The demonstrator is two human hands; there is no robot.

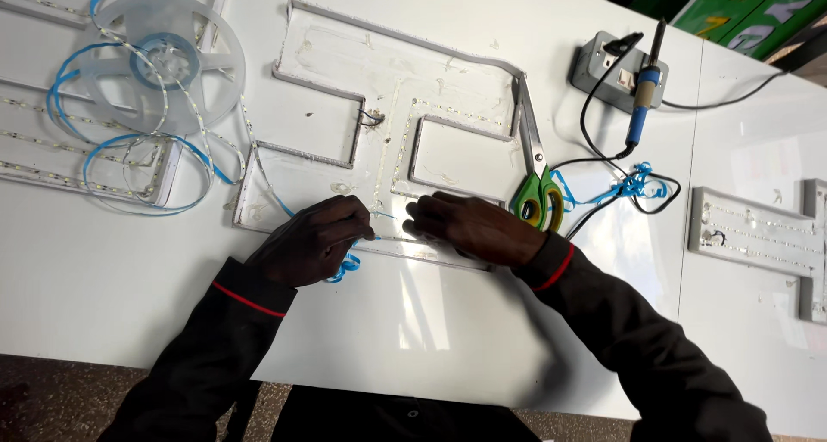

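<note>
Head view, white table [112,270]. A large white channel-letter tray [405,89] lies flat in the middle of the table, open side up, with raised rims and dotted LED strip [405,136] laid along its inner channels.

Left hand [314,239]: rests on the lower edge of the tray, fingers curled and pinched together on a thin strip end with blue backing tape [345,268] curling out beneath the hand. From this hand the strip runs up and left, over the tray's left corner, toward the reel.

Right hand [469,227]: lies palm down just right of the left hand, fingertips pressed onto the tray's bottom channel. Fingers flat, not clamped on anything visible. The two hands sit close, fingertips nearly meeting, a small gap between them.

Green-handled scissors [536,179] lie touching the tray's right rim, just beyond the right hand. A clear reel [168,59] with loose loops of strip sits at far left. A blue-handled soldering iron [644,97] rests on a grey socket box [607,63] at upper right, black cord trailing down. A second white tray [758,235] lies at the right edge.
</note>
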